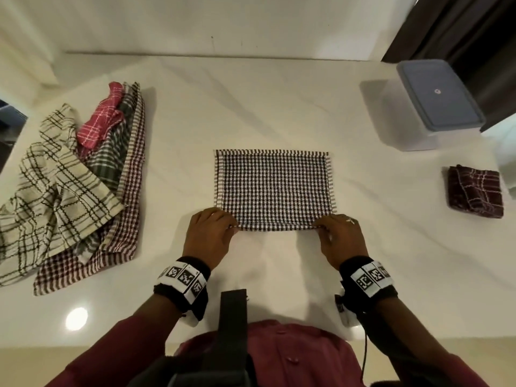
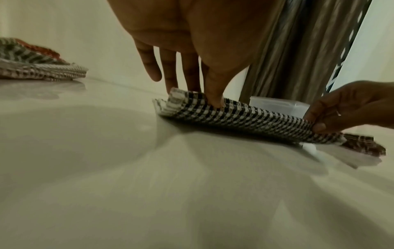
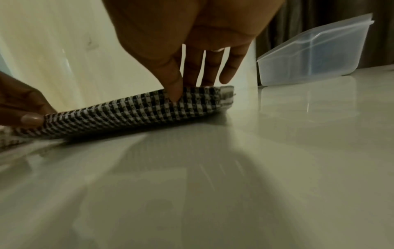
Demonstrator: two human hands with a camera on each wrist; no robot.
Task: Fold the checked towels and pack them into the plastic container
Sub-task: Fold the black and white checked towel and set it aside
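Observation:
A black-and-white checked towel (image 1: 275, 188) lies folded in a rectangle at the middle of the white table (image 1: 251, 107). My left hand (image 1: 216, 229) pinches its near left corner, thumb on top and fingers behind, as the left wrist view shows on the towel (image 2: 234, 116). My right hand (image 1: 336, 233) pinches the near right corner of the towel (image 3: 132, 112), lifting the near edge slightly. A clear plastic container (image 1: 435, 104) with a blue lid stands shut at the far right. A folded dark red checked towel (image 1: 474, 191) lies at the right.
A heap of unfolded checked towels (image 1: 69, 177), cream, red, green and maroon, lies at the left of the table. A dark curtain (image 1: 460, 26) hangs behind the container. The wall runs along the table's far edge.

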